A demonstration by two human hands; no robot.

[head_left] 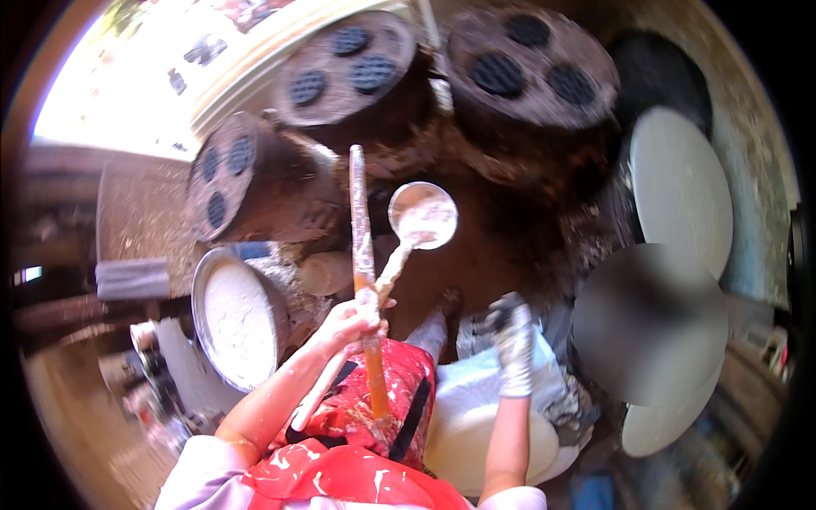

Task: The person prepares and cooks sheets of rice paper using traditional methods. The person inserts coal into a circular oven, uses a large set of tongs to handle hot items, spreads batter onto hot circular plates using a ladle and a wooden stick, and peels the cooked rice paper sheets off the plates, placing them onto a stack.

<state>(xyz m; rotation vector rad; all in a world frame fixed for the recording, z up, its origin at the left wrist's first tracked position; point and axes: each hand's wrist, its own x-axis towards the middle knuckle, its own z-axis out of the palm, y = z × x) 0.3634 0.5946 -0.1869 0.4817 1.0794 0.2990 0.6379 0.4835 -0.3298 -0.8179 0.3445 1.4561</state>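
My bare left hand (361, 321) is closed around two long handles at once. One belongs to a ladle (422, 215), whose round cup holds some whitish batter. The other is a straight orange-brown wooden stick (378, 382), smeared with white along its upper half. They cross inside my fist, over a red, white-spattered apron (327, 476). Off to the right, my right hand (512, 340) wears a pale glove with dark fingers. Its fingers look bent but are smeared, and I see no object in them. Below it lie pale thin rounds (476, 442) on bluish plastic sheeting.
Three drum stoves (340, 72) topped with black honeycomb briquettes stand at the far side. A metal basin (198, 289) of white batter is on the left, beside a pale tub (325, 274). Large pale discs (680, 187) lean at the right, one grey disc (650, 323) blurred.
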